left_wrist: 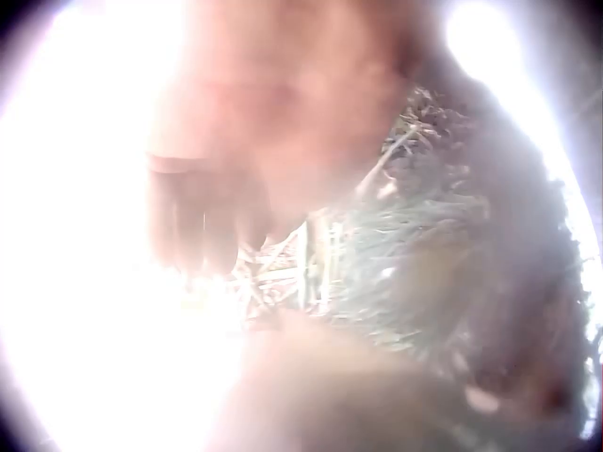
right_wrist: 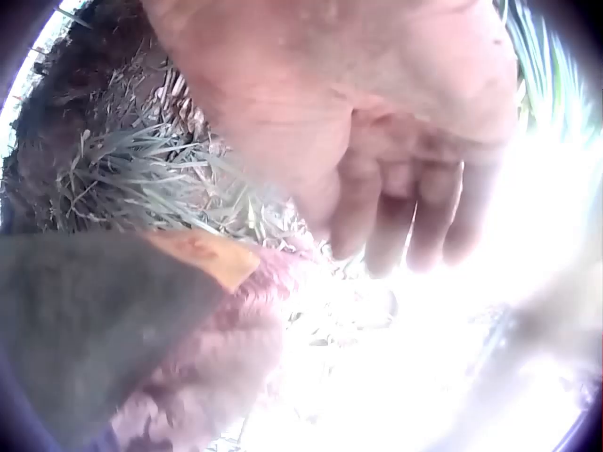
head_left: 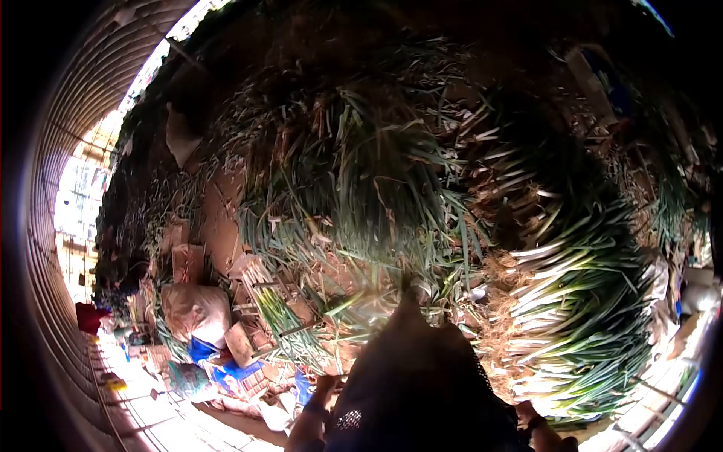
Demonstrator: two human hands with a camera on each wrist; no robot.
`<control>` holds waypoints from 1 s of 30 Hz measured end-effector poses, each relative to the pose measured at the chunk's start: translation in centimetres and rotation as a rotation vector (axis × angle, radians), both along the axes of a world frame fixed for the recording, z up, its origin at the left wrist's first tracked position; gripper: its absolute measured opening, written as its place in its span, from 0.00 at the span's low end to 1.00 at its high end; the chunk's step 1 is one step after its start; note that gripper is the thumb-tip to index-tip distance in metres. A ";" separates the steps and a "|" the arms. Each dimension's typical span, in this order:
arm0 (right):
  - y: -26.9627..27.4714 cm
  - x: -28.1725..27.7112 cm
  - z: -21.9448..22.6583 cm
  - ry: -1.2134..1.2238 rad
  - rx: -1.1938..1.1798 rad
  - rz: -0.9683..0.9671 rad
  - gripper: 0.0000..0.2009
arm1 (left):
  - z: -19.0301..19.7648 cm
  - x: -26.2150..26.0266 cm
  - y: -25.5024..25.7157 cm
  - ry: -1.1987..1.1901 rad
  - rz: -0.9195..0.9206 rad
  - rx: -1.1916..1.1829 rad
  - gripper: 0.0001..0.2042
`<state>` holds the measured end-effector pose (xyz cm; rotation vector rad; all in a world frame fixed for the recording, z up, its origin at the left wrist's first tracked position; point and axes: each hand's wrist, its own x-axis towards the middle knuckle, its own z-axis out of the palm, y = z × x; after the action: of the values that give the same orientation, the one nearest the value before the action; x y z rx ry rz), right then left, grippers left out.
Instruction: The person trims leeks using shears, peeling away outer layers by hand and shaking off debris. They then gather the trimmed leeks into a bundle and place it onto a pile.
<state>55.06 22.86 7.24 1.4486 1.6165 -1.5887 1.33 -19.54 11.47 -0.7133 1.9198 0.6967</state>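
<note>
Low in the head view, my left hand (head_left: pixel 325 392) is beside the dark clothing of my body, over littered ground. My right hand (head_left: pixel 527 413) is on the other side, near the root ends of a long row of green onions (head_left: pixel 565 324). In the left wrist view the left hand (left_wrist: pixel 283 122) is blurred, its fingers hanging down with nothing seen in them. The right wrist view shows the right hand (right_wrist: pixel 377 141) with fingers loosely bent and holding nothing. Dark clothing (right_wrist: pixel 104 320) is close to it.
A heap of long green leaves (head_left: pixel 384 173) lies ahead. At the left are a pale sack (head_left: pixel 197 310), blue plastic (head_left: pixel 239 371), a small onion bundle (head_left: pixel 282 320) and a wooden crate piece (head_left: pixel 239 344). A ribbed wall (head_left: pixel 56 143) curves along the far left.
</note>
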 end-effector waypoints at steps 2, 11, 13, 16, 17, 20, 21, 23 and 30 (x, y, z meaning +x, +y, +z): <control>6.1 1.5 -3.1 -0.242 -0.236 -0.293 0.16 | 1.1 5.1 -2.0 -0.063 -0.033 0.005 0.13; 9.1 -21.5 1.0 0.237 -0.359 -0.256 0.27 | 1.1 13.6 -2.6 -0.053 -0.058 0.105 0.16; 7.4 -25.3 2.1 0.246 -0.420 -0.164 0.26 | 0.5 10.7 -3.4 0.028 -0.073 0.161 0.17; 4.5 -27.1 0.8 0.194 -0.392 -0.052 0.24 | 0.3 6.1 -4.0 0.092 -0.136 0.230 0.19; 3.8 -26.9 -0.6 0.130 -0.342 0.025 0.23 | 0.2 4.1 -4.0 0.107 -0.173 0.245 0.19; 0.6 -22.9 -2.7 0.242 -0.319 0.033 0.22 | -2.5 -1.4 -4.9 0.122 -0.358 0.237 0.21; -0.6 -20.2 -5.1 0.282 -0.450 -0.104 0.21 | -3.3 -3.4 -4.6 0.123 -0.449 0.226 0.21; -2.7 -20.7 -3.1 -0.037 -0.444 -0.443 0.19 | -4.6 -3.4 -5.6 0.115 -0.657 0.235 0.22; -7.8 -31.2 1.3 -0.081 -0.357 -0.317 0.18 | -6.0 -12.3 -12.6 0.188 -0.708 0.206 0.22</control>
<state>23.87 15.07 8.54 1.5990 1.0256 -1.8478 -10.94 -32.12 5.46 0.1789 2.0443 0.5022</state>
